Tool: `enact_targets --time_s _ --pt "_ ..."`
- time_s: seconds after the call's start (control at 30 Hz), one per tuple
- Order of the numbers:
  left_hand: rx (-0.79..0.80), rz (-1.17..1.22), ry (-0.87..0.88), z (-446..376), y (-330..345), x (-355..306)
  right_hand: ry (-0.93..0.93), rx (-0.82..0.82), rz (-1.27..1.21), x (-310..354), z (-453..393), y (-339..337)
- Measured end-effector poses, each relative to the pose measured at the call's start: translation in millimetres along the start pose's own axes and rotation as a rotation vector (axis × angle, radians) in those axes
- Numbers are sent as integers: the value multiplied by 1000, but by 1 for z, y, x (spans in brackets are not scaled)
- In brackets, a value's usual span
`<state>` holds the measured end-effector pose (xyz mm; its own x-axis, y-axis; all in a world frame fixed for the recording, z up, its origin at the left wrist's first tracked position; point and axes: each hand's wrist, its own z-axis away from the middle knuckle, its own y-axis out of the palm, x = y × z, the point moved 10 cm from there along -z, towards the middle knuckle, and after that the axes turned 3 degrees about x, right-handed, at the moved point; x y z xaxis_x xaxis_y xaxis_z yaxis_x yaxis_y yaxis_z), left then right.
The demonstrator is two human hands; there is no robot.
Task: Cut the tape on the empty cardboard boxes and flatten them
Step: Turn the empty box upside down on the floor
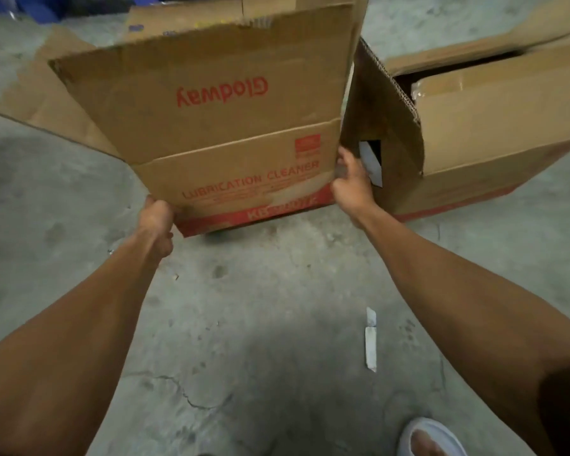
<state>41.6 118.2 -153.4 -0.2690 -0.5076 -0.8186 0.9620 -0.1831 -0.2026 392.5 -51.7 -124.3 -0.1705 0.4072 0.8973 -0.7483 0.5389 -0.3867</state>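
Observation:
A brown cardboard box (211, 120) with red print "Glodway" and "LUBRICATION CLEANER" stands tilted on the concrete floor, its flaps spread open. My left hand (157, 222) grips its lower left corner. My right hand (351, 182) grips its lower right edge. A second, larger cardboard box (494, 126) sits just to the right, its top flaps partly open and its near flap touching the first box. I see no knife or cutter in either hand.
A white strip of tape or paper (371, 340) lies on the concrete floor (260, 324) in front of me. My foot in a white slipper (428, 437) shows at the bottom right. Blue objects (46, 4) sit at the far top left.

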Motion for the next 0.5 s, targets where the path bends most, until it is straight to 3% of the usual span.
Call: enact_targets --time_s 0.23,0.37,0.5 --pt "-366 -76 393 52 -88 -108 -315 -155 32 129 36 -30" --pt "-276 -180 463 76 -105 -158 -303 -85 -71 142 38 -37" --pt "-232 -39 438 90 -107 -118 -168 -4 -320 83 47 -24"
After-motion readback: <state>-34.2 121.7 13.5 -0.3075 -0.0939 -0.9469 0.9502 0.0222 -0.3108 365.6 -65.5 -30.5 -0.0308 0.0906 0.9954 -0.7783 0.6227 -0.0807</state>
